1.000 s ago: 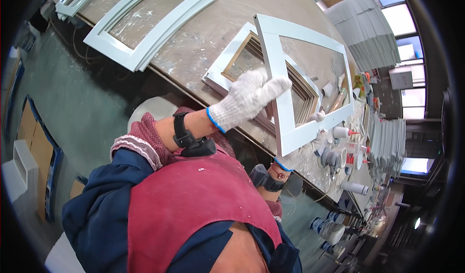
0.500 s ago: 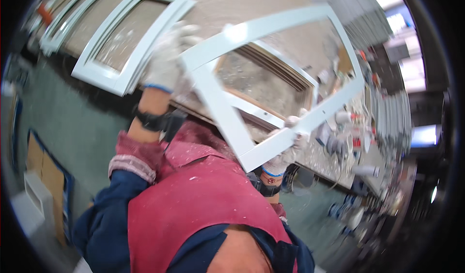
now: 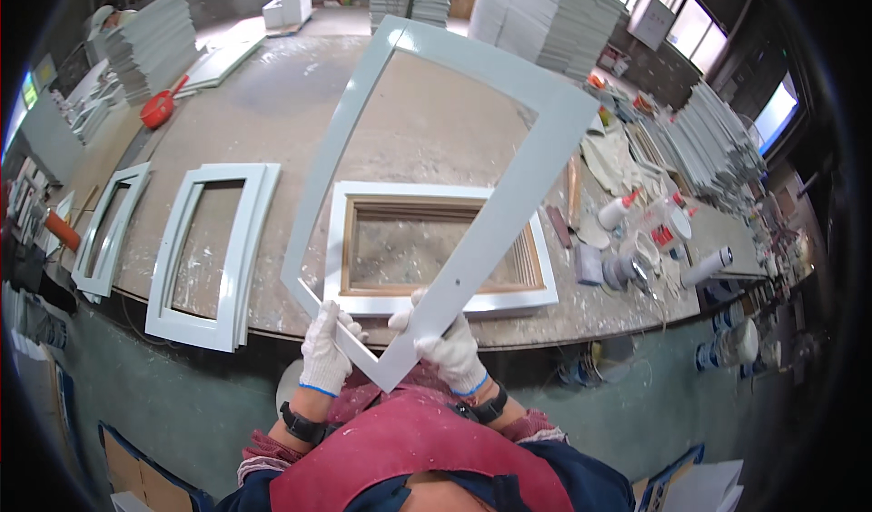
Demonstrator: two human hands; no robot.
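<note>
The left hand [image 3: 327, 353] and right hand [image 3: 452, 356] grip a white frame [image 3: 484, 235] that apparently covers part of the latter.

From here I can read no writing, not even on the white board [image 3: 653, 22] by the windows [image 3: 708, 49].

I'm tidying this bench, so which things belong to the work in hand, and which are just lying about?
Likely in the work:
white frame, held in left hand and right hand
frame stack beneath it
left-side frames

Apparently lying about:
red scoop
red-capped bottle
pale cloth
</note>
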